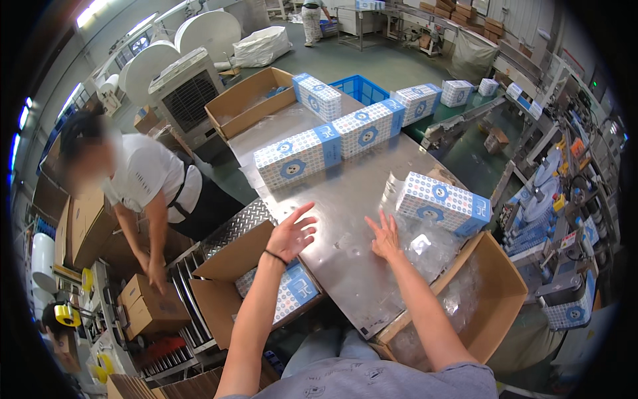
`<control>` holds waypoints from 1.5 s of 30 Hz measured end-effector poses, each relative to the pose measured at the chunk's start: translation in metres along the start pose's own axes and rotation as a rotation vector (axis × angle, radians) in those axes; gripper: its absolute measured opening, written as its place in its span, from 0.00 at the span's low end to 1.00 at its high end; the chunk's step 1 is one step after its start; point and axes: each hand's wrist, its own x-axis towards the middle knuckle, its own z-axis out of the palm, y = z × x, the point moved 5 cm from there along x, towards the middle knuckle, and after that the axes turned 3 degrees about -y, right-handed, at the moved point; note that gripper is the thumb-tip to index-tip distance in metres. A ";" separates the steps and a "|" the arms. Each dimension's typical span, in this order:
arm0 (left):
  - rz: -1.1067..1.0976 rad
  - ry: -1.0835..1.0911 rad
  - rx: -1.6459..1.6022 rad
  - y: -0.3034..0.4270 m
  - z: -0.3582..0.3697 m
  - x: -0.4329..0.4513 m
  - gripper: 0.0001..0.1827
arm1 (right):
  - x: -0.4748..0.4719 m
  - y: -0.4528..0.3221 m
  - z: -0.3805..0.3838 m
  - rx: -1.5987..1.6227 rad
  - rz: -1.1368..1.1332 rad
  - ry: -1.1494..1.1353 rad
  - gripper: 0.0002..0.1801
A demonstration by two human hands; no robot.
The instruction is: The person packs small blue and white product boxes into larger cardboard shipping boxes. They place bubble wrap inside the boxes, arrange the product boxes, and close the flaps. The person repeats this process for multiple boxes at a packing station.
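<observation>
My left hand [293, 233], a dark band at its wrist, is raised with fingers apart over the near left edge of the metal table [344, 199]. Below its wrist, blue-and-white printed packs [295, 289] lie inside an open cardboard carton [214, 299]. My right hand [385, 238] is spread and holds nothing, beside crumpled clear plastic film [431, 244]. Just beyond it, a printed pack [443, 202] rests at the table's right side, with loose film at its left end. Across the table stand two more packs, a nearer one [299, 155] and a farther one [369, 128], end to end.
A carton of clear film [498, 294] stands at my right. Packs [456, 93] line a green conveyor [478, 102] at the back. Left, a co-worker [149, 184] bends over a closed carton [154, 304] by rollers. A blue crate [361, 89] sits behind the table.
</observation>
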 end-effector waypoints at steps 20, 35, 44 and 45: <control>-0.266 0.651 0.877 -0.058 -0.317 -0.119 0.35 | 0.002 -0.010 0.001 0.090 0.167 -0.045 0.15; 0.778 0.282 1.703 0.196 -0.076 -0.006 0.32 | 0.038 -0.229 -0.014 0.868 -0.026 -0.185 0.13; 0.023 0.388 2.334 0.243 -0.131 0.168 0.69 | 0.128 -0.168 0.039 0.507 -0.022 -0.350 0.21; -0.061 0.390 2.428 0.242 -0.113 0.179 0.69 | 0.142 -0.130 0.034 0.302 -0.056 -0.258 0.23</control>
